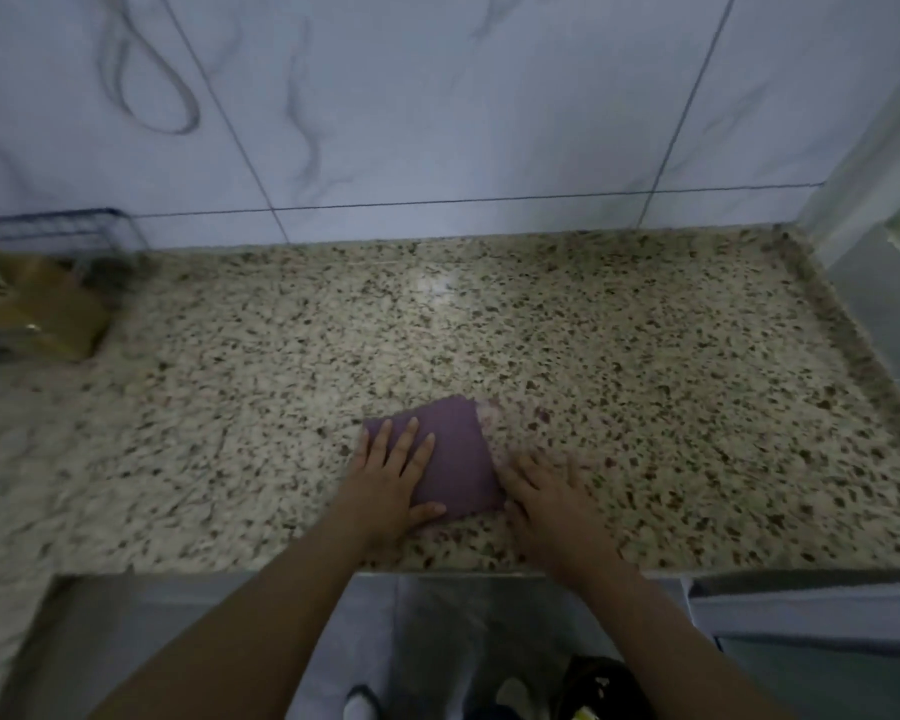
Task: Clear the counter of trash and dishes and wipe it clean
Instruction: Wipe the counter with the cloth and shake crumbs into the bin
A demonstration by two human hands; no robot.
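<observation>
Left hand [393,478] flat, fingers spread, pressing on square purple cleaning cloth [450,457] | right hand [549,498] blurred, fingers spread, palm down on speckled beige granite desk [645,356], touching cloth's 4 o'clock edge | cloth lies at desk's 6 o'clock, near front edge | brown paper bag [48,309] at 9 o'clock, well apart

The speckled counter [567,330] lies open across its middle, far and right stretches, bare up to the tiled wall [437,122]. At the far left a wire rack [58,236] and a brown box [53,309] block passage. The purple cloth [455,459] occupies the near centre.
</observation>
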